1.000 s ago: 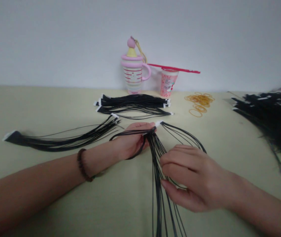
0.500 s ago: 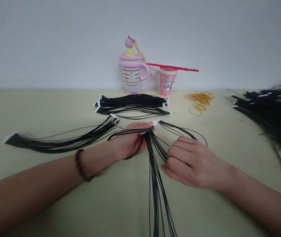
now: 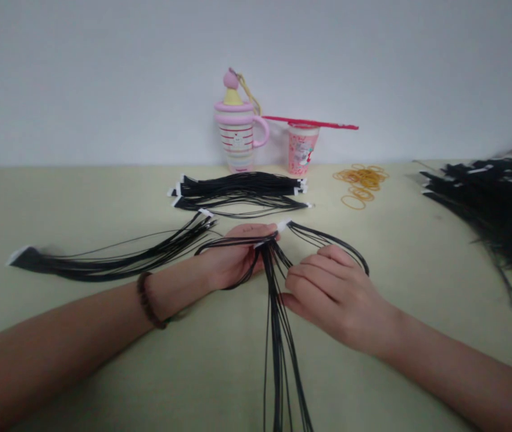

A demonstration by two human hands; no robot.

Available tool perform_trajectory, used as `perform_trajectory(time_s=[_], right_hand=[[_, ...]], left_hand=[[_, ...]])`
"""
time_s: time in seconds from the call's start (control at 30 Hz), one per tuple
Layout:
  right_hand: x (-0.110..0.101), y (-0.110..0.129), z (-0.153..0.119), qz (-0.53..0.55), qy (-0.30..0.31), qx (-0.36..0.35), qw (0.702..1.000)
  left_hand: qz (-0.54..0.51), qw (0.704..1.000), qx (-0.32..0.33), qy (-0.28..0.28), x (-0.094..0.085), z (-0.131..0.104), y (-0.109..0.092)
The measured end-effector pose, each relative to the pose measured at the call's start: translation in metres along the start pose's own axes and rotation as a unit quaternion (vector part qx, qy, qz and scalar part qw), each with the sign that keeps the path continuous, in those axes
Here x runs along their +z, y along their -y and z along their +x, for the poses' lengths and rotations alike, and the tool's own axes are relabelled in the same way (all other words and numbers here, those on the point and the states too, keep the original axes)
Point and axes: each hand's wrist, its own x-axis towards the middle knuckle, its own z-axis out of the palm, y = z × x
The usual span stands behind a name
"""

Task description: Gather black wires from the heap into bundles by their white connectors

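My left hand is closed around a bundle of thin black wires near its white connector ends. Long strands hang from that grip toward me, and others loop over the wrist side. My right hand is curled with its fingers pressed together at some of these strands, just right of the hanging bunch. A loop of wires passes behind its knuckles. Its fingertips are partly hidden. Left of my hands lies a separate wire bundle with white ends.
Behind my hands, stacked wire bundles lie across the table. A pink lidded mug and a pink cup with a red strip across it stand by the wall. Yellow rubber bands and a black wire pile are on the right.
My right hand has moved left, closer to my left hand and the hanging strands. The hanging wires have shifted slightly left. My left hand keeps its grip.
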Motion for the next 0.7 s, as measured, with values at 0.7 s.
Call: perform_trajectory(time_s=[0.7], right_hand=[[-0.011,-0.027,0.005,0.225,-0.227,0.267,0.909]], left_hand=[[0.047,0.998,0.040,0.005,0.000,0.001,0.007]])
